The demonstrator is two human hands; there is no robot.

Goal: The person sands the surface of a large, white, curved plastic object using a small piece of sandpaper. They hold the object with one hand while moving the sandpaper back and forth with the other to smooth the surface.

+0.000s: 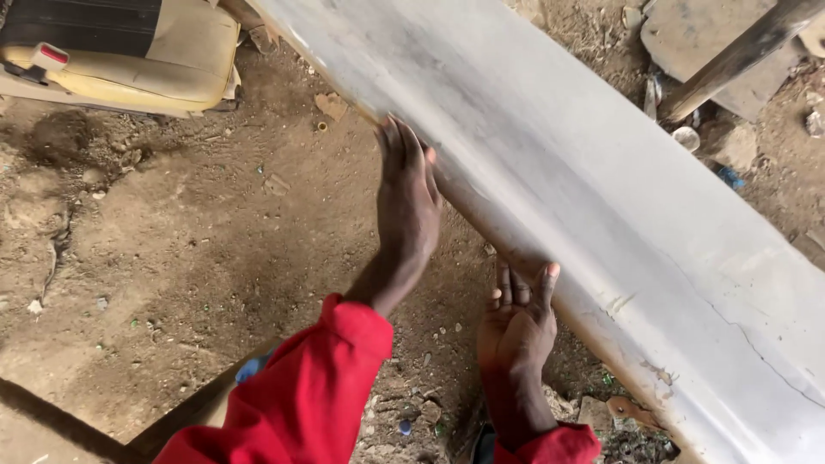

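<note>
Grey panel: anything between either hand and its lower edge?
Nothing visible. The left hand lies flat against the grey panel at its lower edge; the right hand touches the same edge lower down.

Open-air vehicle repair yard
Bare dirt ground point(172, 258) strewn with rubble, a loose car seat point(129, 51), and a grey body panel point(601, 189).

No packages, signs or screens are in view. The only label-like item is a small red rectangular tab point(53, 54) on the cream-yellow seat point(163, 64), near that seat's left end; whether it bears any marking cannot be told.
</note>
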